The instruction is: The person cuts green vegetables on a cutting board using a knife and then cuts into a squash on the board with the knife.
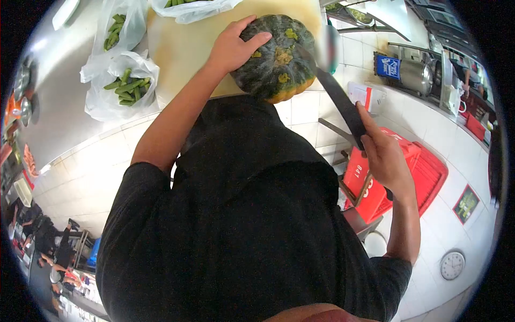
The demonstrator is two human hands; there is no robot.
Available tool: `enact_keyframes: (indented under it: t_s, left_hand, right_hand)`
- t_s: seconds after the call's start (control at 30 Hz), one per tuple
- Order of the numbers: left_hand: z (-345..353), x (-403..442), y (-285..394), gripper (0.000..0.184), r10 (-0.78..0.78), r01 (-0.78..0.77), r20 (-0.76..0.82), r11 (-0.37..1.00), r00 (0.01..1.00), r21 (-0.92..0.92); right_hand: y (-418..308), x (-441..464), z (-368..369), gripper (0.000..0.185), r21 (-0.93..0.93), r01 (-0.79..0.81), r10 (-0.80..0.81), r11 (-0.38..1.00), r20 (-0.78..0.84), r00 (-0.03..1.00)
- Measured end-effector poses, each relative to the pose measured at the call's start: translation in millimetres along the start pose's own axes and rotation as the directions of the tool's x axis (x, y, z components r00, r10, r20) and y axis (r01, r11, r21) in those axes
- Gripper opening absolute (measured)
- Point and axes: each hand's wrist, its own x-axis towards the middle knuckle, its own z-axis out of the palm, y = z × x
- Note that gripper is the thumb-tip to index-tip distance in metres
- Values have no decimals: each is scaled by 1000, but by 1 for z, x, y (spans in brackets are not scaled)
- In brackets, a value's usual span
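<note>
A dark green pumpkin (266,67) with orange patches sits at the front edge of the pale cutting board (182,53). My left hand (232,45) presses against its left upper side, thumb and fingers spread over the rind. In my right hand (385,153) is a long, dark-bladed knife (341,102), fingers wrapped round its handle end. The blade points up and left to the pumpkin's right side; whether its tip is in the rind or only against it I cannot make out.
Plastic bags of green pods (127,88) lie left of the board on the steel counter (59,96). Red crates (370,177) stand low at right. A steel pot (416,75) is at far right, and a clock (452,265) hangs on the wall. Other people appear at lower left.
</note>
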Motion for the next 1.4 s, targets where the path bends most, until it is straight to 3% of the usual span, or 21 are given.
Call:
enact_keyframes:
  t_s: [0.2,0.3,0.4,0.5,0.6,0.8,0.9,1.0,1.13,1.17,1.4]
  left_hand:
    - [2,2,-1,82,13,-13,-4,1000,1000,-10]
    - [2,1,1,83,7,-7,-12,1000,1000,0]
    - [3,1,3,82,-1,1,0,1000,1000,-11]
    - [0,1,6,82,7,-7,4,1000,1000,-5]
    - [0,1,3,81,30,-30,10,999,999,-18]
    - [1,4,4,81,28,-27,28,999,999,-30]
    - [2,3,3,82,35,-35,23,999,999,-18]
    - [1,4,3,83,44,-43,31,999,999,-9]
    - [1,6,5,86,35,-34,50,999,998,-28]
    - [1,7,5,86,32,-30,51,999,998,-28]
    - [2,5,5,82,57,-57,8,997,998,-42]
  right_hand:
    - [-5,3,7,69,-123,49,-53,991,-22,998]
    - [-54,-7,-5,70,-91,-203,210,975,70,975]
    - [-48,-11,1,71,-107,-16,17,994,8,1000]
    - [-69,-13,1,72,-133,-113,119,985,39,992]
    - [-69,-13,5,71,-156,-82,86,984,20,996]
    - [-85,-14,0,72,-227,-193,220,954,98,971]
    - [-98,-9,-11,70,-295,-171,215,940,122,969]
    - [-81,0,-25,68,-411,41,13,911,127,992]
    - [-136,24,-59,78,-524,-150,309,838,232,922]
    - [-126,23,-61,76,-506,-57,190,861,215,958]
    - [-165,57,-76,72,-629,-102,345,771,277,897]
